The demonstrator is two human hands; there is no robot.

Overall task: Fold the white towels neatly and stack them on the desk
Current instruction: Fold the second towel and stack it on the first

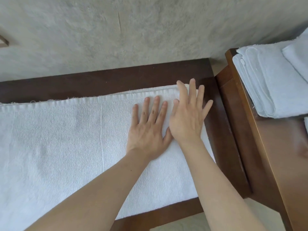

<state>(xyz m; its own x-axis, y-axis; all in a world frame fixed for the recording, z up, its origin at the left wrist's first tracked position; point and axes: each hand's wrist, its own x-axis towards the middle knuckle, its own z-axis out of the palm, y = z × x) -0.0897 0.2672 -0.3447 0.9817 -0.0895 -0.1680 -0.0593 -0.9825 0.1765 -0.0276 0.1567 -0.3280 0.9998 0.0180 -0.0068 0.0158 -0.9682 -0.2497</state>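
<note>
1. Two bare forearms reach in from the near edge, over a white towel (58,147) spread flat along a dark wooden bench (100,82).
2. Left hand (147,129) lies palm down on the towel, fingers (155,105) straight and slightly spread, pressing the cloth and holding nothing.
3. Right hand (187,120) lies just beside it at the towel's right end, also flat with its fingers fanned out and holding nothing; its thumb side overlaps the left hand's thumb.
4. Right fingertips reach to the towel's far right corner, where a small bit of cloth peeks up between them; whether that corner is lifted or folded I cannot tell.
5. Towel covers most of the bench top, its ribbed hem running along the far side with a few loose threads, and a faint crease crosses it to the left of the hands.
6. Bare wood shows as a strip behind the towel, against a rough grey wall (133,30).
7. Off to the right, on a lighter brown desk (275,155), sits a stack (266,84) of folded white towels, well apart from the hands.
</note>
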